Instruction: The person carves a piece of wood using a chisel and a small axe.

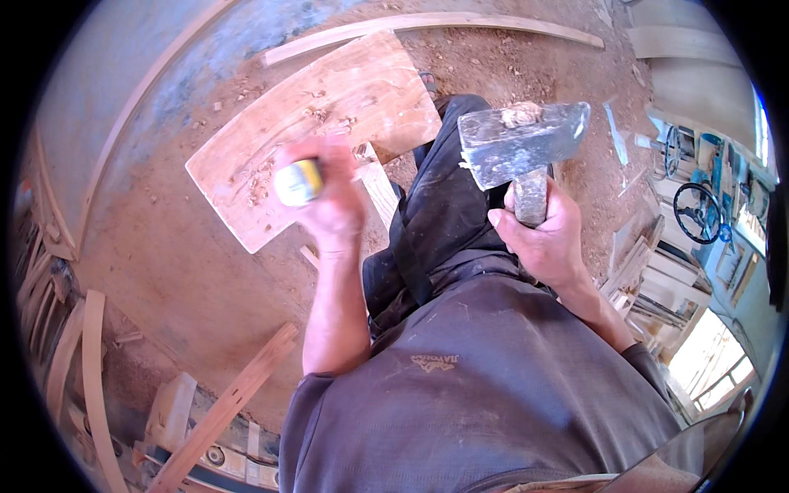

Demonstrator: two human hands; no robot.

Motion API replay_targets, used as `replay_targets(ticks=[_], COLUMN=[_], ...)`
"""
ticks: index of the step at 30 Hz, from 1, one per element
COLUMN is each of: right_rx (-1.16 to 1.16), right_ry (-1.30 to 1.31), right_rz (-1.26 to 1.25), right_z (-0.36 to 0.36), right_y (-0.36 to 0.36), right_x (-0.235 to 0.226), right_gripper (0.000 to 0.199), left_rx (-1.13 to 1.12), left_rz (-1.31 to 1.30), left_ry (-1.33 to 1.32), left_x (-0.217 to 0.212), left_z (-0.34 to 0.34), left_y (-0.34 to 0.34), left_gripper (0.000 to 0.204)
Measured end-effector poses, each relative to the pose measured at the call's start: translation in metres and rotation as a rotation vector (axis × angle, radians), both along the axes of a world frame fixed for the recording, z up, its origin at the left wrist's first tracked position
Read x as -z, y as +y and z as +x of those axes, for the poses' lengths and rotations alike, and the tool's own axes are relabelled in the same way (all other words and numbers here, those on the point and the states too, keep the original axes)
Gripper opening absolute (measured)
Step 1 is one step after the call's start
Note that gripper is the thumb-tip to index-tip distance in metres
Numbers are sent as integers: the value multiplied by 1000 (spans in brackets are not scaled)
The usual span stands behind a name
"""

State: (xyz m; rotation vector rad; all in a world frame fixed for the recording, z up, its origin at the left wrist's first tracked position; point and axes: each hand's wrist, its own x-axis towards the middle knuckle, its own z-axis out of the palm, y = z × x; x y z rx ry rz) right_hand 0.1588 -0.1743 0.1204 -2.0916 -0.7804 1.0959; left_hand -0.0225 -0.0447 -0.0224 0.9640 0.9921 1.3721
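Observation:
My left hand [335,204], blurred by motion, is closed around a chisel [297,182]. Only the yellow and pale grey end of its handle shows; the blade is hidden beneath the fist. Under that hand lies a broad wooden board [382,74] with curved edges and wood chips scattered on it. A narrower wooden piece [379,195] shows below the board's near edge, beside my leg. My right hand [549,238] grips a hammer [526,144] by its short handle, thumb along the side. The worn metal head is raised above my thigh, apart from the chisel.
A long wooden strip [436,22] lies on the dusty floor beyond the board. At the lower left, a plank [226,407] slants beside curved wooden strips [93,370]. To the right are stacked timber [633,267] and a machine with a black handwheel [697,214].

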Motion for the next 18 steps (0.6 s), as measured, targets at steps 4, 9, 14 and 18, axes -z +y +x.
replay_targets(ticks=[4,9,14,18], right_rx=[-29,-50,-395,-258], right_ry=[-162,-149,-696,-608], right_rz=[244,667,76,89], right_z=[1,4,25,12], right_y=[-7,4,-3,12], right_x=[-5,-28,-3,-29], right_gripper=[20,19,28,27], left_rx=[46,123,77,90], left_rz=[287,329,302,324], left_ry=[342,447,372,455], left_x=[-39,-30,-29,-30], left_z=[61,84,85,84], left_y=[-18,-30,-26,-23], left_gripper=[17,23,23,16])
